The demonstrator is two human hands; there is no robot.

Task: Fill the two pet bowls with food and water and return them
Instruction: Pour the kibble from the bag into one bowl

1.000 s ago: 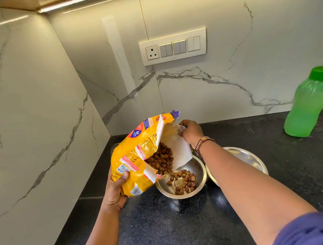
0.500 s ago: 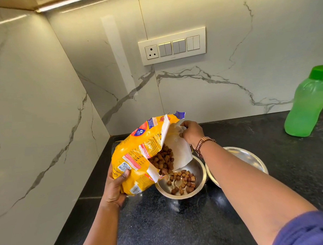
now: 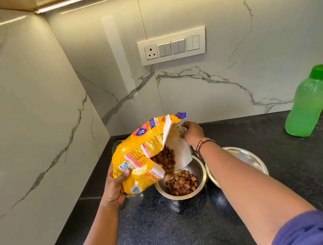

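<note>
Round steel bowl [image 3: 183,190] on the black speckled surface [image 3: 179,222], partly filled with brown kibble [image 3: 182,182]. Yellow food bag [image 3: 140,156] tilted above-left, long axis sloping down-right, mouth over the rim. Left hand [image 3: 115,188] clamped under the bag; right hand [image 3: 192,133] pinching its opened flap. Second steel bowl [image 3: 246,158] adjacent right, seemingly empty. Green plastic bottle [image 3: 308,106] well apart, against marble-patterned wall.

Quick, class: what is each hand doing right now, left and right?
Left hand: closed on the bottom of the bag, tipping it over the bowl.
Right hand: pinching the bag's open top edge.
</note>
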